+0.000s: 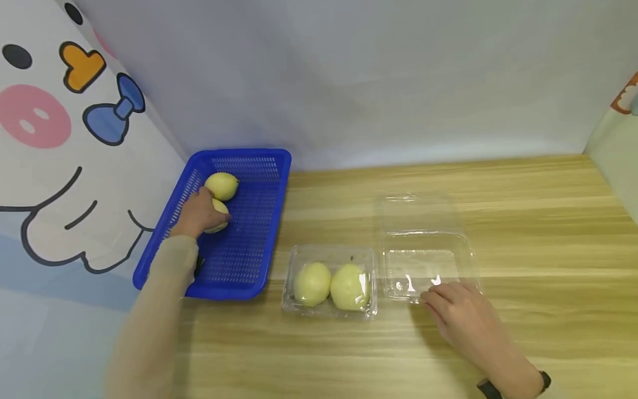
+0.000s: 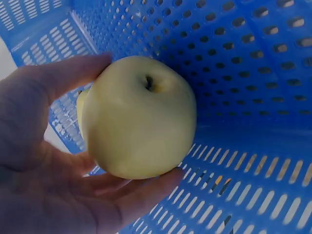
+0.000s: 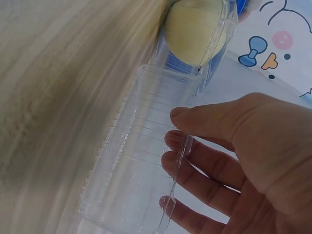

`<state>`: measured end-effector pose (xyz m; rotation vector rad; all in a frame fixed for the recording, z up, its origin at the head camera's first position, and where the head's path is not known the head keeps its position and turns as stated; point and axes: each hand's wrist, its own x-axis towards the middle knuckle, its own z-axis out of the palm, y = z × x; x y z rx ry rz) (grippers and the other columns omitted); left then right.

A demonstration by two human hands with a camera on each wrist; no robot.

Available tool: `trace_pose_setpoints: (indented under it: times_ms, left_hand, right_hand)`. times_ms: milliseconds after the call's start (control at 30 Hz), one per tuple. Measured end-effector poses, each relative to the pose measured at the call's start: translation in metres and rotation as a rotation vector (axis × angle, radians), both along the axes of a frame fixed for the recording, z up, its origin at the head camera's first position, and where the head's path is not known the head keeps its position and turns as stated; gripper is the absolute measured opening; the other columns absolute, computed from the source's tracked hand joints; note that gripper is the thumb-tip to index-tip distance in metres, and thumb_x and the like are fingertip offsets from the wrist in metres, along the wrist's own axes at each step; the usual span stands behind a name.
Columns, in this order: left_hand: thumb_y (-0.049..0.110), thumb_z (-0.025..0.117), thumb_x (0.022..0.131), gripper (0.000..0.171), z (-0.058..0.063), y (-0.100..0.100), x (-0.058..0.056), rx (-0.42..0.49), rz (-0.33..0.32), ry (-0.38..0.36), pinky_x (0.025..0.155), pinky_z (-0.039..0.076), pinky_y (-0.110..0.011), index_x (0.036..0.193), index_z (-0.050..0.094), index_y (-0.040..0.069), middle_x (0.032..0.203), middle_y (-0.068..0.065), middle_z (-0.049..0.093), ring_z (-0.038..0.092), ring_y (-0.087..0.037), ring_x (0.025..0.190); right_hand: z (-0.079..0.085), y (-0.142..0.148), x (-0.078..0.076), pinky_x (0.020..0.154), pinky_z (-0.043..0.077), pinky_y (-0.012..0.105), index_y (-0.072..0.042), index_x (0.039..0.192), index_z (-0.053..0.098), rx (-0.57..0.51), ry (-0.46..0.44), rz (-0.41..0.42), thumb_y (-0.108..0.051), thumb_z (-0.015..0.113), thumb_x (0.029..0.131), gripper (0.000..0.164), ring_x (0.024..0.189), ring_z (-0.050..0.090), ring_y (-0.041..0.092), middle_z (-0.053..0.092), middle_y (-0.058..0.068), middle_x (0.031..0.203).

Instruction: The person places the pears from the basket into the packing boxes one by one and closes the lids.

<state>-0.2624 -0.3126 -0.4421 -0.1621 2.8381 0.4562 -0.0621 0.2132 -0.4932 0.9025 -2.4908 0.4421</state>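
Left grip (image 1: 198, 213) curled round pale fruit (image 2: 139, 122); smooth skin might slip, bruising neighbouring fruit (image 1: 222, 186) alongside. Right grip (image 1: 468, 318) at clear box (image 1: 421, 265), pinch unclear; pressure could buckle rim.

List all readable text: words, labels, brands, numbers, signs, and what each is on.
None readable in any view.
Blue basket: no lettering seen.
Held pear: no sticker on the visible side.
Filled clear box and open clear box: no label seen; any moulded marks too small or lost in glare.
Cartoon print: drawing only, no words seen.
Dark wristband: nothing legible.
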Motion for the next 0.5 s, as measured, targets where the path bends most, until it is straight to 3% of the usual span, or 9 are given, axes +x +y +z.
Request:
trace_pose_setpoints:
  times_ms: [233,333,500]
  left_hand:
    - [0.027,0.082,0.089,0.091,0.0026,0.012,0.002,-0.01,0.032,-0.113,0.112,0.041,-0.077,0.155,0.029,-0.007,0.149,-0.047,0.031,0.042,-0.065,0.137]
    - [0.027,0.083,0.088,0.092,0.0021,0.0123,0.0039,-0.019,0.049,-0.101,0.111,0.042,-0.077,0.155,0.03,-0.006,0.148,-0.046,0.031,0.042,-0.065,0.136]
    - [0.026,0.085,0.084,0.094,0.0053,0.0097,0.0098,-0.021,0.054,-0.031,0.108,0.047,-0.069,0.15,0.029,-0.01,0.139,-0.043,0.047,0.053,-0.06,0.126]
  right_hand:
    - [0.0011,0.0034,0.0022,0.072,0.062,0.045,-0.003,0.092,0.08,-0.016,0.011,0.004,-0.012,0.069,0.087,0.015,0.08,0.075,0.028,0.079,0.011,0.089]
    - [0.0016,0.0026,0.0013,0.072,0.062,0.045,-0.003,0.092,0.08,-0.021,0.007,0.003,-0.013,0.068,0.089,0.016,0.081,0.075,0.028,0.079,0.011,0.09]
    - [0.0022,-0.0006,0.0001,0.074,0.062,0.046,-0.003,0.092,0.081,-0.003,-0.01,0.011,-0.009,0.077,0.081,0.013,0.082,0.075,0.027,0.079,0.01,0.09]
